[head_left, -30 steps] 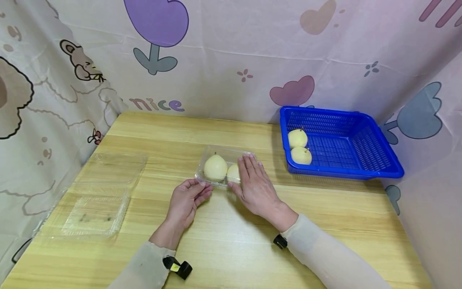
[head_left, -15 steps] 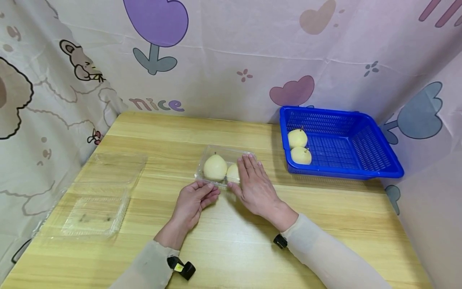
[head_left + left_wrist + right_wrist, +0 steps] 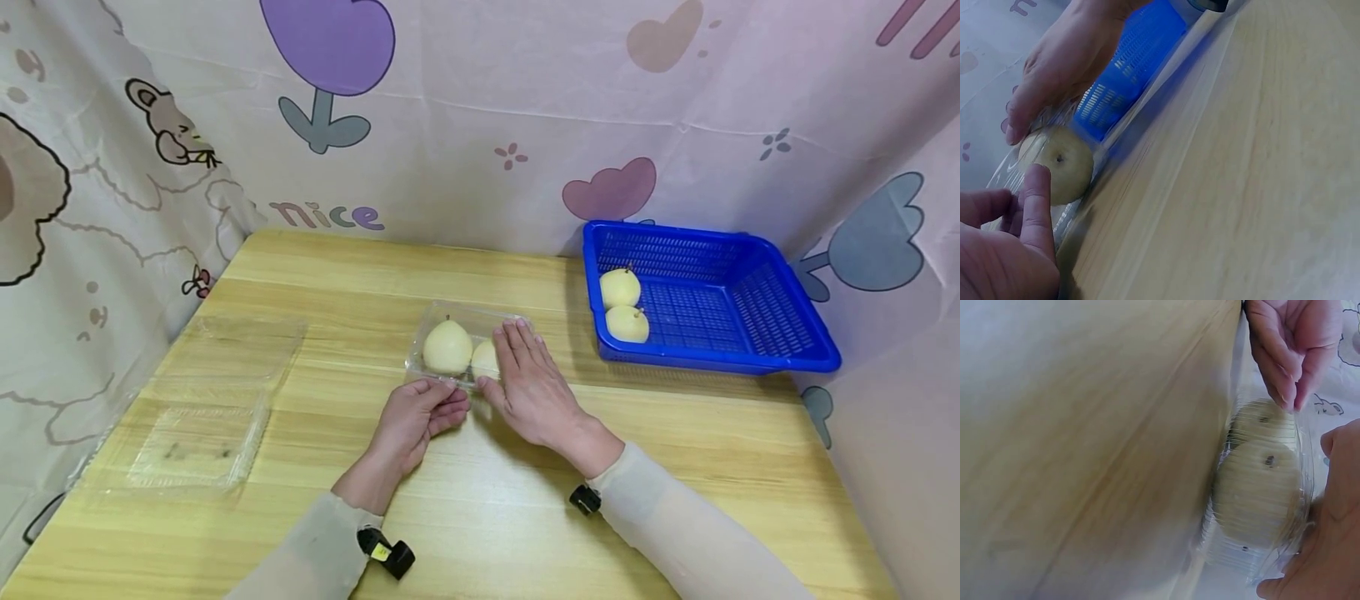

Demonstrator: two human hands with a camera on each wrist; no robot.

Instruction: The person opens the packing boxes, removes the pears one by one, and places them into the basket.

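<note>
- Fingers (image 3: 450, 408) of the left hand (image 3: 408, 421) pinch together at the near rim of the clear box (image 3: 482, 320), about midway along it; the box lies just beyond them, away from the person.
- The box sits on the surface (image 3: 480, 517), its long axis running left to right, right end slightly nearer the person. Inside, side by side along that axis: a left pear (image 3: 447, 348) and a right pear (image 3: 484, 360). I cannot tell whether the rim is latched.
- The right hand (image 3: 538, 404) lies flat over the right end, its fingers straight – both hands touch the box, so neither is nearer.
- Farther right, apart, stands a blue basket (image 3: 720, 361).
</note>
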